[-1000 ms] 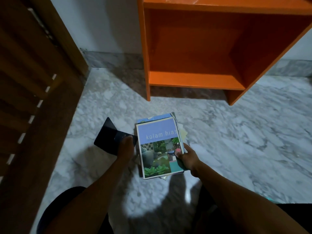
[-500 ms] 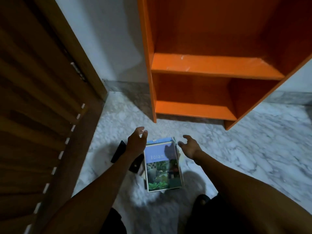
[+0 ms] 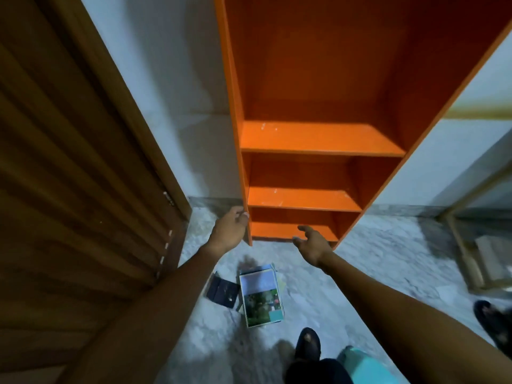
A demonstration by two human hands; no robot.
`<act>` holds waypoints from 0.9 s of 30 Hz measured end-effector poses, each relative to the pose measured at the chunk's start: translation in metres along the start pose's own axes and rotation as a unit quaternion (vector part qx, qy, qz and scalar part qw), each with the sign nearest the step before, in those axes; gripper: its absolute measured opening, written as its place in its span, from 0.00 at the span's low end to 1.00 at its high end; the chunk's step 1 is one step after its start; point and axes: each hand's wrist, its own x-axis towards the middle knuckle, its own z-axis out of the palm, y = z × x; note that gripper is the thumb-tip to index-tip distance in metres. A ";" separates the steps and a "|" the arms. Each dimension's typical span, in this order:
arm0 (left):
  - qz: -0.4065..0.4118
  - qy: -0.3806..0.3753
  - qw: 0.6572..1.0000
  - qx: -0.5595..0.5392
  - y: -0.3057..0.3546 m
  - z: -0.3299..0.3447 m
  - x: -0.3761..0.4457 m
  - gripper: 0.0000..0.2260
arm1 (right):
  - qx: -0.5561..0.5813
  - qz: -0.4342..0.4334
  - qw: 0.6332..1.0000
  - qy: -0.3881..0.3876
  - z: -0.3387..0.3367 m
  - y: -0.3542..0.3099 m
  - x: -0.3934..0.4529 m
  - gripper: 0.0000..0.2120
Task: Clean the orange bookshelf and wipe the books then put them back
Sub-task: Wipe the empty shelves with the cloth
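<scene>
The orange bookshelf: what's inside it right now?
The orange bookshelf holds nothing visible: its boards show only pale specks. The books lie stacked on the floor. The top of the shelf is out of frame.

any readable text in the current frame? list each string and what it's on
None readable.
Top book of the stack on the floor: pale title band on the cover, too blurred to read.
Dark flat item beside it: small marks, too small to tell.
Orange bookshelf, wooden door: no lettering visible.
</scene>
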 end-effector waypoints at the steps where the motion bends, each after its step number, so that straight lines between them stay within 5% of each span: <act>1: 0.016 -0.002 1.000 0.001 0.017 -0.009 -0.010 0.18 | -0.005 -0.005 1.000 0.010 -0.012 -0.012 -0.016 0.26; 11: 0.208 -0.003 0.978 0.027 0.166 -0.047 -0.081 0.19 | -0.031 -0.081 0.985 0.152 -0.132 -0.068 -0.148 0.23; 27: 0.497 0.026 0.865 0.073 0.442 -0.033 -0.141 0.18 | 0.070 -0.175 0.873 0.450 -0.382 -0.091 -0.241 0.15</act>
